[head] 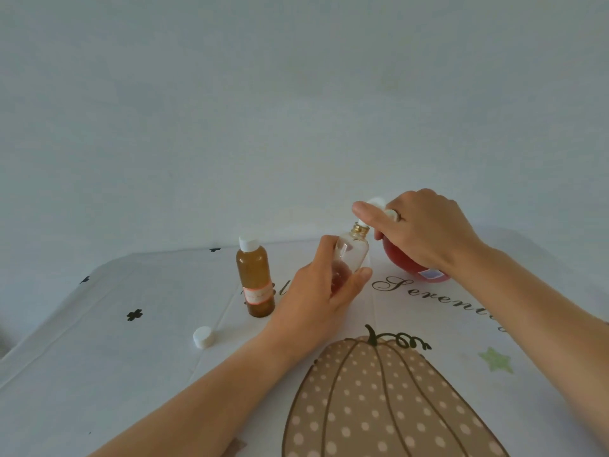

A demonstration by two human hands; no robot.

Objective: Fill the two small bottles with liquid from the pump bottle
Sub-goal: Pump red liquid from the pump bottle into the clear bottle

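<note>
left hand (317, 286) fingers grasp clear small bottle (353, 255) | right hand (426, 234) fingers clasp round red pump bottle (401, 262), white top

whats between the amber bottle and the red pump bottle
In the head view, the left hand holding the clear small bottle sits between the amber bottle and the red pump bottle.

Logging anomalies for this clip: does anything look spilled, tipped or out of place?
Nothing stands out. No spill shows on the tablecloth. The loose white cap lies left of the upright amber bottle; the left hand holds the open clear bottle up to the pump bottle.
</note>
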